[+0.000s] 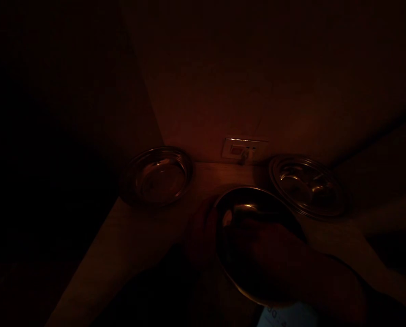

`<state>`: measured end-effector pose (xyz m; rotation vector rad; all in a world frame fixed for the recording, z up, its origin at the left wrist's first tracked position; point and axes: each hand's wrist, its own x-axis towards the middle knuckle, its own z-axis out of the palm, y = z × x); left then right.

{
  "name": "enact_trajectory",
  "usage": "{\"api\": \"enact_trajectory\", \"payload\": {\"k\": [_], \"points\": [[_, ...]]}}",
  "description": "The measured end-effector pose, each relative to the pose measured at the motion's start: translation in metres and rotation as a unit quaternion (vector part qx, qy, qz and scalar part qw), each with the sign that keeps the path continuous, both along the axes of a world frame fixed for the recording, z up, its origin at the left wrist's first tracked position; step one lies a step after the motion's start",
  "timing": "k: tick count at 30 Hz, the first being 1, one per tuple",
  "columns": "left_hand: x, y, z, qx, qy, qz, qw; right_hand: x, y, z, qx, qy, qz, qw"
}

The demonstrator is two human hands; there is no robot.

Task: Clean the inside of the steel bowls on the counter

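Observation:
The view is very dark. A round metal bowl (248,206) is tilted, its opening turned up toward me, in the lower middle. My left hand (201,234) is wrapped around the bowl's left side, dimly lit. Into the bowl reaches my right hand (274,247) from the lower right. Its fingers sink into shadow near the inner wall, so I cannot make out whether they hold anything.
On the light wooden table (97,245), a shallow metal dish (163,179) is at the left and a metal compartment plate (306,184) at the right. Behind is a wall socket (244,149) with a plug. A lit screen (287,315) glows below.

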<state>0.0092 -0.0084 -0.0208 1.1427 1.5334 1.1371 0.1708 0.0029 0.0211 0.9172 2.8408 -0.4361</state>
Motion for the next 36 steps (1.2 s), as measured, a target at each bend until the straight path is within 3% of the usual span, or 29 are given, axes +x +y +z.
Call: {"api": "enact_trajectory", "payload": {"k": [5, 12, 20, 26, 30, 36], "points": [[-0.002, -0.001, -0.002, -0.003, 0.008, -0.01, 1.0, 0.005, -0.001, 0.003, -0.003, -0.041, -0.033, 0.999], [-0.001, 0.0, 0.001, -0.019, -0.012, -0.02, 1.0, -0.001, 0.0, 0.002, 0.019, -0.049, 0.017, 0.998], [-0.001, 0.001, 0.0, -0.005, -0.013, -0.033, 0.999, 0.003, 0.012, -0.005, 0.091, -0.053, -0.012, 0.994], [0.0, 0.0, 0.0, -0.007, -0.008, -0.023, 1.0, 0.0, 0.003, -0.004, 0.053, -0.023, 0.023, 0.998], [0.0, 0.001, -0.002, -0.013, -0.011, -0.013, 1.0, 0.001, 0.005, -0.001, 0.016, -0.033, -0.008, 0.999], [0.0, 0.001, -0.001, 0.003, -0.023, -0.023, 0.999, 0.005, 0.012, -0.004, 0.057, -0.021, -0.02, 0.998]]}}
